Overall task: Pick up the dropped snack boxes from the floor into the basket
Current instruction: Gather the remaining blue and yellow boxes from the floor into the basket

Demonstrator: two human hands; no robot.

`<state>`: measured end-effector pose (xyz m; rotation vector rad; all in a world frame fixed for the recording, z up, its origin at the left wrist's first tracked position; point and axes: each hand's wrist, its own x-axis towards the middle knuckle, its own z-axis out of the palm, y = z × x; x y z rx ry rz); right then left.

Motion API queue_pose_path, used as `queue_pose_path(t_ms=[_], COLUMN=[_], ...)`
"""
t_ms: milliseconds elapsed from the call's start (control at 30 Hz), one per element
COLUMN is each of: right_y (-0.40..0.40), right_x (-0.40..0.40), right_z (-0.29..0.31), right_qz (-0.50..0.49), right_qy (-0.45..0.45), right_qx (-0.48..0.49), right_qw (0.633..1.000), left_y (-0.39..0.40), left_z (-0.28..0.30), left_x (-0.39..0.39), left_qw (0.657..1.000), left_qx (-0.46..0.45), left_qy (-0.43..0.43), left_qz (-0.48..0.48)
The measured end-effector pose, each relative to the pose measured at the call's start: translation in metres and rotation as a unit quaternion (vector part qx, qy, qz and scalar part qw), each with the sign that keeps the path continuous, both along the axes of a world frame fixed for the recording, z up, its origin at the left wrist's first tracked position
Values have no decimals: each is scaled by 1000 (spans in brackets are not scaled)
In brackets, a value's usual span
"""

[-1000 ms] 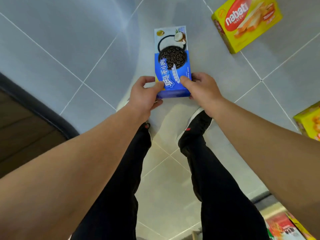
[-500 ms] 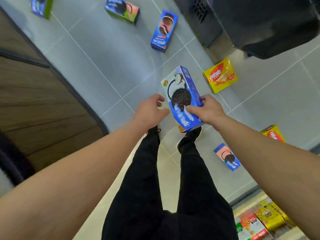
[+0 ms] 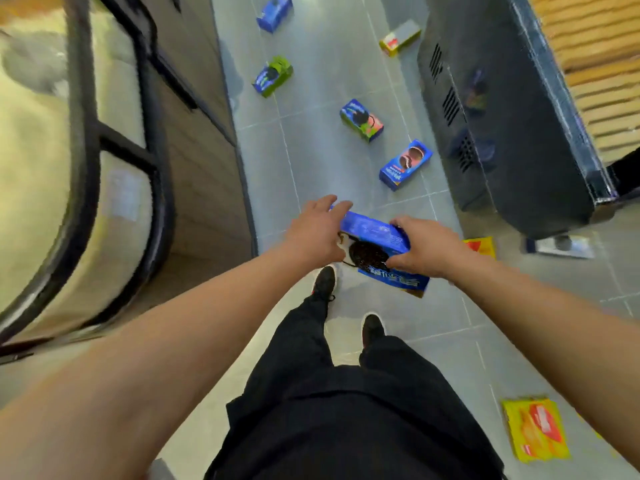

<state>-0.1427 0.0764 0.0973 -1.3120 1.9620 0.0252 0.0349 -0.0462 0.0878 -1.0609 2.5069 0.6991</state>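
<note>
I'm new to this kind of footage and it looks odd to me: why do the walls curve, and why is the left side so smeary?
Head view: the wide-angle lens bends the dark cabinet and floor tile lines; the glass-fronted unit at left is motion-blurred and washed out; the blue cookie box in both hands stays fairly sharp, while the yellow box at the lower right edge is soft.

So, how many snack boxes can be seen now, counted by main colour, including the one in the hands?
Blue: 5, at (held by the left hand and right hand)
Yellow: 3, at
Total: 8
</note>
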Motion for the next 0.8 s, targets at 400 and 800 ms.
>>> queue_pose_path(t_ms=[400, 800], right_y=[-2, 39], right_x=[115, 358], right_z=[57, 77], right_qz=[389, 288], right_qy=[-39, -209], right_qx=[-67, -80], right_qw=[918, 931], left_y=[141, 338], left_z=[68, 78], left_x=[171, 361], left_qw=[955, 425], left_qx=[-8, 191], left_qy=[-9, 400], left_qz=[295, 790])
